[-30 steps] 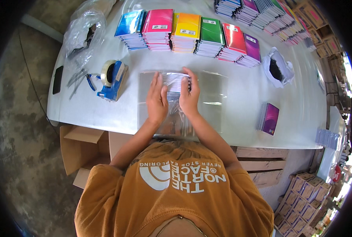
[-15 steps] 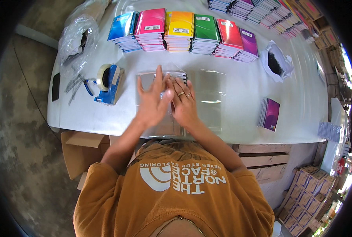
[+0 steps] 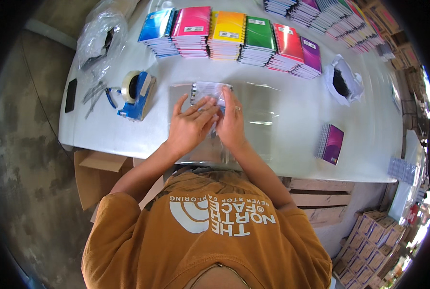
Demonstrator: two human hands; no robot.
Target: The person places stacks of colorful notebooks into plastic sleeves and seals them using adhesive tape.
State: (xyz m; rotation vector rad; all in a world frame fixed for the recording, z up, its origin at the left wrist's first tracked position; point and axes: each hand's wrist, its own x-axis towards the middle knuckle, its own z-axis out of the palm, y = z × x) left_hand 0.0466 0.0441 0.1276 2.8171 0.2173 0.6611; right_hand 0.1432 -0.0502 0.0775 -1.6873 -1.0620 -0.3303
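Note:
A spiral-bound notebook bundle (image 3: pixel 208 89), with white page edges showing, lies under clear film in front of me. My left hand (image 3: pixel 193 123) rests over its near part with the fingers stretched out toward the right. At its right side is my right hand (image 3: pixel 231 119), fingers extended along the bundle; its inner fingers are partly hidden. The two hands nearly meet in the middle. Beneath them a transparent plastic sheet (image 3: pixel 259 126) spreads on the table, running out to the right and toward my body.
Beyond lie notebook stacks (image 3: pixel 227 30) in several colours. A blue tape dispenser (image 3: pixel 138 101), pliers (image 3: pixel 111 98) and a phone (image 3: pixel 71 95) sit left, near crumpled plastic (image 3: pixel 93 48). To the right are a purple notebook stack (image 3: pixel 331 144) and a white bag with black contents (image 3: pixel 341 82).
My left hand has come down from a spread, raised pose onto the bundle. My right hand has shifted from its top to its right side. More of the bundle shows.

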